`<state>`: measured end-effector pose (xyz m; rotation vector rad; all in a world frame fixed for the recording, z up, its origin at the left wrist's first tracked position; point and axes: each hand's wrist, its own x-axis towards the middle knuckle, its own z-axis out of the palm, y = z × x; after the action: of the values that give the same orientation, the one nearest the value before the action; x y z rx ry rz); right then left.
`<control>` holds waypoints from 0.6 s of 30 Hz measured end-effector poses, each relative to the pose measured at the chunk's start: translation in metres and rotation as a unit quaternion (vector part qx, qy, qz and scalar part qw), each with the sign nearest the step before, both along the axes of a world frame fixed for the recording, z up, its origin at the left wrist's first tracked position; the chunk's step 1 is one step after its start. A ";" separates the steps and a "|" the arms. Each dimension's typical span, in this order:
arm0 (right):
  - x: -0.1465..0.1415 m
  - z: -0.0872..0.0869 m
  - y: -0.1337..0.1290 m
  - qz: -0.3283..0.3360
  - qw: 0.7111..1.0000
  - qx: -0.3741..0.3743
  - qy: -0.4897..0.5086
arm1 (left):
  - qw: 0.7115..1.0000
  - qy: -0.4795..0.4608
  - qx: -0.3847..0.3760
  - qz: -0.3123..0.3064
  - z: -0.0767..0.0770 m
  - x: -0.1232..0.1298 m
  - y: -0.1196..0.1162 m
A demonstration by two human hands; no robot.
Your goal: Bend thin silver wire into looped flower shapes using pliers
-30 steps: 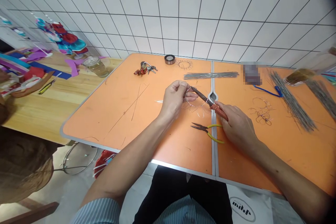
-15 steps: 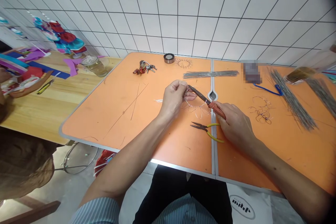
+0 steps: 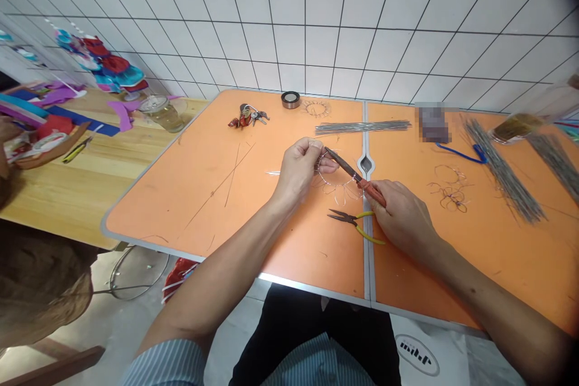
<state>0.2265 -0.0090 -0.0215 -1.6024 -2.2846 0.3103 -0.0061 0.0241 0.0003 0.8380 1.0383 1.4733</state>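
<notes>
My left hand [image 3: 296, 170] pinches the far left edge of a thin wire ring [image 3: 337, 184], which has loops of wire along its near side. In my right hand [image 3: 407, 211] is a long, slim, dark tool [image 3: 342, 163] with a red-brown handle; its exact kind is unclear. The tool's narrow tip reaches my left fingertips, and its shaft crosses over the ring. Yellow-handled needle-nose pliers [image 3: 346, 217] lie with their jaws apart on the orange table [image 3: 253, 217], just below the ring. One of their handles passes close to my right hand.
A bundle of straight wires [image 3: 362, 127] lies behind my hands, near a tape roll [image 3: 290, 100], another wire ring [image 3: 316, 108] and keys [image 3: 249, 116]. To the right are curled wires [image 3: 452, 193] and a bigger wire bundle [image 3: 506, 172]. A glass jar [image 3: 161, 113] stands at left.
The red-brown handle and my right hand have shifted very slightly. The tool's tip stays at my left fingertips, and the left hand holds the ring as before.
</notes>
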 end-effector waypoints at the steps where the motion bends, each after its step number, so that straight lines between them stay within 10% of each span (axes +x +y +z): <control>1: 0.000 0.000 0.000 -0.002 1.000 -0.002 -0.001 | 1.000 -0.003 0.002 -0.002 0.000 0.000 0.000; 18: 0.001 0.004 0.005 0.023 0.998 -0.031 0.057 | 1.000 -0.002 0.013 -0.008 -0.001 -0.001 0.000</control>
<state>0.2271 -0.0036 -0.0175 -1.5222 -2.2488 0.4761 -0.0069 0.0243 -0.0011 0.8609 1.0095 1.4777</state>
